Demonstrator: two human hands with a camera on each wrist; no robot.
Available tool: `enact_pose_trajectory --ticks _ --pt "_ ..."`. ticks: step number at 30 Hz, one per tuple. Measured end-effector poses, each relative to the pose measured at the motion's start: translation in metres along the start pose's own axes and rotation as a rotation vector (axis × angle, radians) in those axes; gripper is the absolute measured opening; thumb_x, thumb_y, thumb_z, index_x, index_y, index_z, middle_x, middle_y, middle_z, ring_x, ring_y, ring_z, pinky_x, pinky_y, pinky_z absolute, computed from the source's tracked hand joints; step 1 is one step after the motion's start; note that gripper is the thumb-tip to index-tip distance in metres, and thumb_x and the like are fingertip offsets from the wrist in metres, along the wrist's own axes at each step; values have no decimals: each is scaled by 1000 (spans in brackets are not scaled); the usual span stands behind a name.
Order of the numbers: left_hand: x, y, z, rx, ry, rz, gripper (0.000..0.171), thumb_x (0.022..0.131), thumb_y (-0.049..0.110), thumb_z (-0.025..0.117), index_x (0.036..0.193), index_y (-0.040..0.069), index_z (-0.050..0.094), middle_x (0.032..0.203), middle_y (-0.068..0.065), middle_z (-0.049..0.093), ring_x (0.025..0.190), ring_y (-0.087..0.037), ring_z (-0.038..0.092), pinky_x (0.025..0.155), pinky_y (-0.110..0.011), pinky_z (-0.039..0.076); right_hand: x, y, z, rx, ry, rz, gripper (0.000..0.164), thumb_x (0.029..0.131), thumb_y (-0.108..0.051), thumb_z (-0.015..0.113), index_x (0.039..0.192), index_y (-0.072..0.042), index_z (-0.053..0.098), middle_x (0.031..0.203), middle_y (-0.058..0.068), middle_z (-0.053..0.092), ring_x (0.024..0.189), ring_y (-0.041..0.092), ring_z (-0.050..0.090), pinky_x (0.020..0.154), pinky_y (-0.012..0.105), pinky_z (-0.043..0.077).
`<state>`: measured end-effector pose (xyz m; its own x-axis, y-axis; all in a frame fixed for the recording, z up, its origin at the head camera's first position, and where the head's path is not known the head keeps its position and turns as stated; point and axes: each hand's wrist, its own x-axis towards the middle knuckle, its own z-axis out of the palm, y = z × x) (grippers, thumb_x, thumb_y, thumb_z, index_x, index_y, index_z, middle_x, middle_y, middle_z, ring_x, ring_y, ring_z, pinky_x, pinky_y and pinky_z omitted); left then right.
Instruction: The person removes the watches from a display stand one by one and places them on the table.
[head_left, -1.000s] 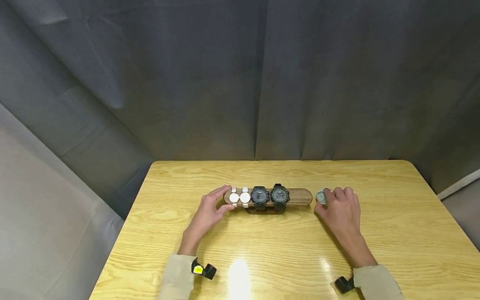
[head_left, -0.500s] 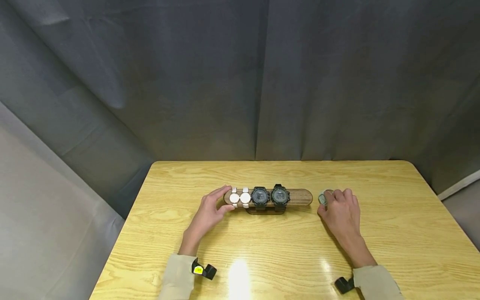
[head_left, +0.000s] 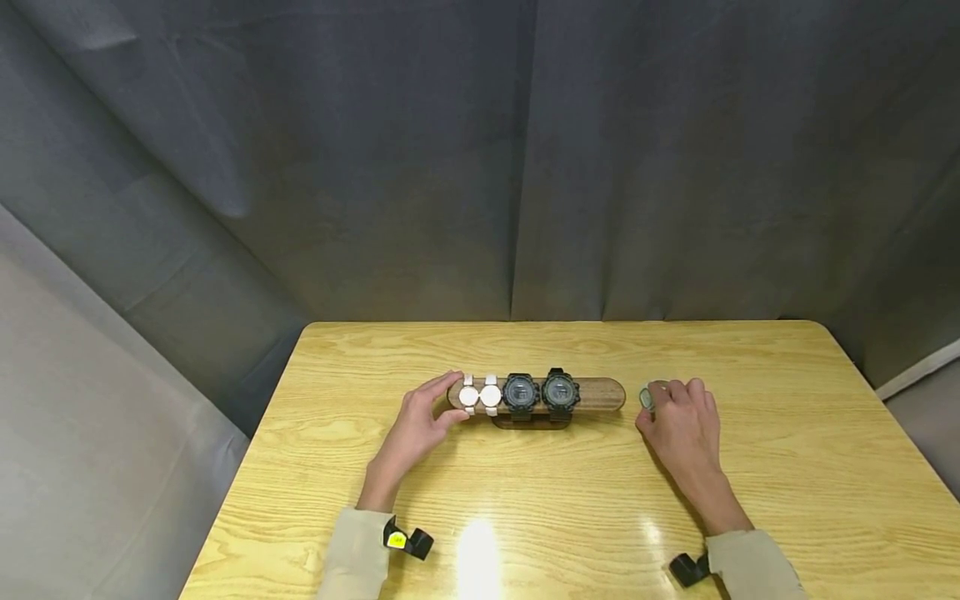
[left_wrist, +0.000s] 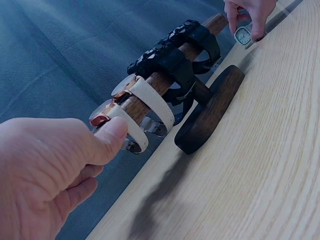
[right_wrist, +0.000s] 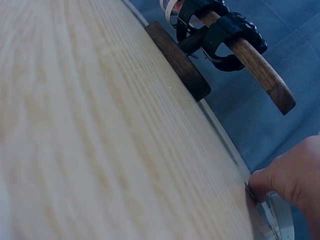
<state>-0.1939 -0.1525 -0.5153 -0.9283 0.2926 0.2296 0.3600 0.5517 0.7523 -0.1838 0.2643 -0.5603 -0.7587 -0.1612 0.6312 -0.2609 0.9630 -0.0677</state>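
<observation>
A dark wooden watch stand (head_left: 602, 394) holds two white-strapped watches (head_left: 468, 397) at its left and two chunky black digital watches (head_left: 521, 392) nearer its middle. With thumb and fingers, my left hand (head_left: 412, 427) grips the stand's left end. To the right of the stand, my right hand (head_left: 684, 423) pinches a pale green watch (head_left: 647, 398) low at the table. Its squarish face shows in the left wrist view, while the fingers hide part of it in the head view. In the right wrist view, only a pale strap (right_wrist: 283, 220) shows below the thumb.
The stand's bar rests on a short post above a dark wooden base (left_wrist: 215, 107). Its right end is bare wood. A light wood-grain table (head_left: 525, 492) lies beneath, with a grey curtain (head_left: 405, 183) behind its far edge.
My right hand has shifted slightly right with the pale green watch, whose face now shows less from above. The left hand and the stand have stayed in place.
</observation>
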Motion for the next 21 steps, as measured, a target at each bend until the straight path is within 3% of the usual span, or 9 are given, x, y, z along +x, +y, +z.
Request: enact_pose_trajectory --ticks 21 --pt "0 1 0 5 0 -2 62 90 16 81 148 8 59 151 -13 57 143 -31 50 119 -44 41 0 -1 1 26 -42 24 34 74 -3 75 106 8 74 90 27 70 69 37 44 59 43 38"
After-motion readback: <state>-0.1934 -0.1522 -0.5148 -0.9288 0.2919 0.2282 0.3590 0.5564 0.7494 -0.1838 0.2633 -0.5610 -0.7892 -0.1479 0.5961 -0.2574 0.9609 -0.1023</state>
